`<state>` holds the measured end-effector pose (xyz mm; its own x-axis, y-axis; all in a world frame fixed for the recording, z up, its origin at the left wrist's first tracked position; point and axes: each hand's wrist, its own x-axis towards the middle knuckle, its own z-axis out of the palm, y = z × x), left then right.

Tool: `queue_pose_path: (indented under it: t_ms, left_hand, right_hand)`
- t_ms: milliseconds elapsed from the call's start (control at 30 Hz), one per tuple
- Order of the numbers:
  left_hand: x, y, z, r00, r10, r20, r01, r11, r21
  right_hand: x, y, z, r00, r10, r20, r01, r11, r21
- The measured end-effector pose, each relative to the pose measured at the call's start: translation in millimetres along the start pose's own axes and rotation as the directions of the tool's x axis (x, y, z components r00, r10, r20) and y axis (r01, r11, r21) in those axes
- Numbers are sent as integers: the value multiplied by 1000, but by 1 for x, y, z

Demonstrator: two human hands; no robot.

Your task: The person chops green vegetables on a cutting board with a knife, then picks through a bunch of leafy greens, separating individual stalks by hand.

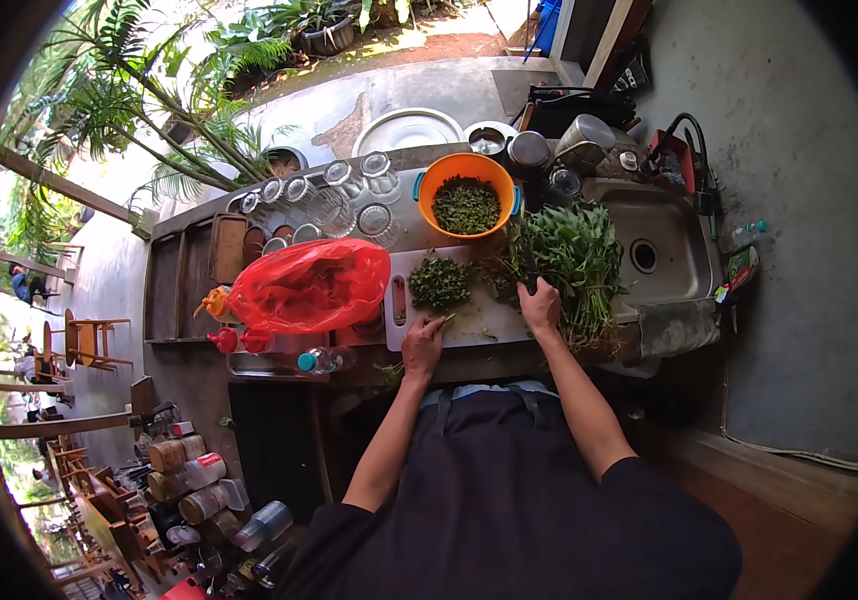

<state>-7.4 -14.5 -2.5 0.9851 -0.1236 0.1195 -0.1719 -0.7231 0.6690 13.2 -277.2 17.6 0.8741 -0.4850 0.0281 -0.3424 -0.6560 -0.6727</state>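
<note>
My right hand is closed around the handle of a knife, its dark blade pointing away from me over the board. At the left part of the white cutting board, my left hand has its fingers drawn together at a small pale green stem. Just beyond it lies a heap of chopped greens. A large bunch of leafy greens rests at the board's right side, roots toward me. Behind the board stands an orange basin holding more cut greens.
A red plastic bag lies left of the board, with a capped clear bottle near it. Several glass jars stand behind the bag. To the right is a metal sink with a cloth on its front edge.
</note>
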Motion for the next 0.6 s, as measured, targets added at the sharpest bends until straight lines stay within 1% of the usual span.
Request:
queue_pose_path:
  t_ms: [33,67,133,167,200,233,267,300,367,400,467,500,567,600]
  left_hand:
    - [0,1,0,1000,-14,-7,14,1000,-17]
    - [0,1,-1,999,-29,-14,28,999,-33]
    - [1,5,-4,999,-51,-19,50,997,-58]
    - [2,7,-5,997,-71,-20,69,994,-85]
    - [2,8,-4,997,-71,-18,69,994,-87]
    - [3,9,-3,997,-70,-26,67,992,-107]
    - [4,8,-3,997,-70,-36,65,990,-125]
    - [5,8,-3,997,-70,-37,65,990,-124]
    - [7,8,-1,997,-61,-52,50,982,-179]
    - [9,11,-2,997,-61,-52,51,982,-180]
    - [11,16,-5,994,-84,-72,64,970,-235]
    - [13,16,-4,994,-83,-72,64,970,-235]
    - [15,16,-2,991,-115,-65,92,954,-284]
    - [16,16,-2,991,-117,-68,93,955,-283]
  right_hand:
    - [0,-1,-2,999,-2,-32,3,999,44]
    - [0,0,-5,1000,-2,-31,4,999,44]
    - [-1,-2,-15,999,33,-32,-24,965,260]
    - [-3,-4,-18,999,35,-32,-26,966,258]
    - [-5,-5,-20,983,135,123,-174,895,411]
    - [-8,-16,-29,936,204,287,-332,783,527]
    - [-13,-28,-39,885,245,396,-440,717,540]
    - [-17,-34,-43,885,244,397,-440,717,541]
    - [-23,-42,-45,840,210,501,-485,705,517]
    - [-26,-43,-41,839,210,502,-485,706,517]
    - [-36,-41,-25,798,182,574,-534,656,534]
    - [-41,-39,-15,798,182,574,-534,656,534]
    - [-52,-34,11,751,167,639,-568,657,496]
    - [-56,-34,21,750,164,640,-567,657,496]
